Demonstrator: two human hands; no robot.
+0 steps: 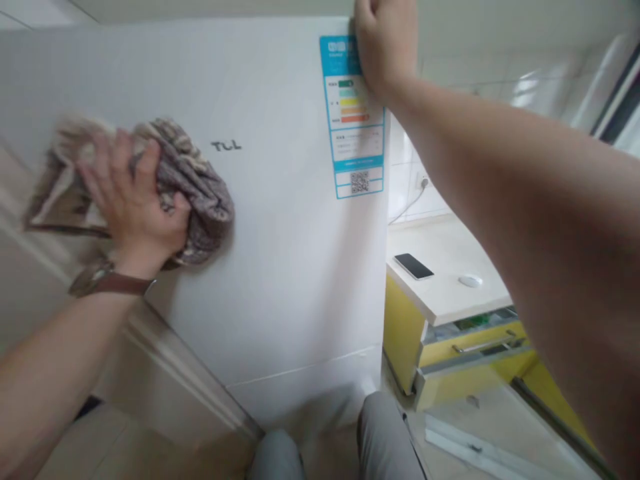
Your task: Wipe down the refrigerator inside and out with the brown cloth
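Observation:
My left hand (133, 200) presses a crumpled, patterned brown-and-grey cloth (205, 193) against the white front of a TCL refrigerator (280, 267). Its fingers are spread over the cloth and a little bent, with folds bunched around them; motion blurs the cloth's left part. A watch with a brown strap (125, 284) is on that wrist. Up at the top right corner of the refrigerator front, my right hand (387, 47) is closed around the edge, its fingertips mostly hidden. Beneath that hand, a blue-and-white energy label (357, 143) is partly covered by the wrist.
To the right stands a pale countertop (445, 293) bearing a black phone (413, 266) and a white mouse (471, 281). Below it, yellow drawers (473, 347) are pulled out. A plug (425, 182) with a cord sits in the tiled wall. My knees (277, 457) are close to the refrigerator's lower front.

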